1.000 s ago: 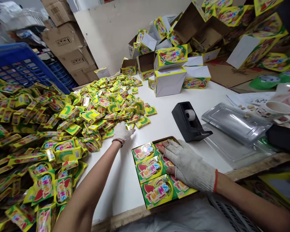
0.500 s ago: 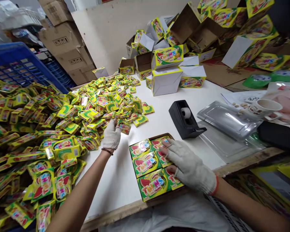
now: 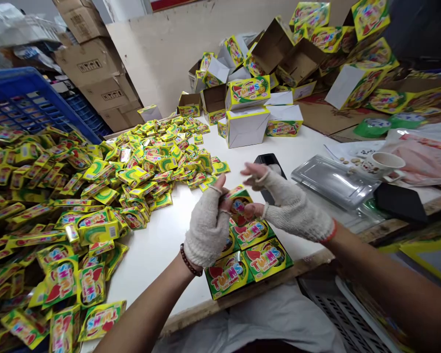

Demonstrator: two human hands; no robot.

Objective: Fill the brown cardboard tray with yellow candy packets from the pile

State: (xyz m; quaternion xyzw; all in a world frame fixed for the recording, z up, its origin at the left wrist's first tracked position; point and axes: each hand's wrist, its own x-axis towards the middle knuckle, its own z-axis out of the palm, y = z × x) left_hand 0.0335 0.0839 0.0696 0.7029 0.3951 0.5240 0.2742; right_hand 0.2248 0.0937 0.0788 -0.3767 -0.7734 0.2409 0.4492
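Note:
A flat box (image 3: 208, 287) filled with green and yellow TWINS chewing gum packs (image 3: 266, 260) lies at the table's front edge. Over its far end my left hand (image 3: 208, 228), in a fingerless white knit glove, has its thumb and fingers closed at the left side of a gum pack (image 3: 238, 202). My right hand (image 3: 292, 203), gloved alike, comes from the other side with fingers spread and thumb at or near that pack's right edge. The left hand covers part of the box and some packs.
Loose gum packs (image 3: 132, 171) form a large heap on the left, beside a blue crate (image 3: 33, 103). A black tape dispenser (image 3: 270, 159) stands behind my right hand. Clear plastic trays (image 3: 334, 179) and a cup (image 3: 380, 166) are to the right; printed cartons (image 3: 248, 127) are at the back.
My left hand has moved right from the heap to the box, with a gum pack at its fingers. My right hand has lifted off the packs and spread its fingers. The box has turned slightly.

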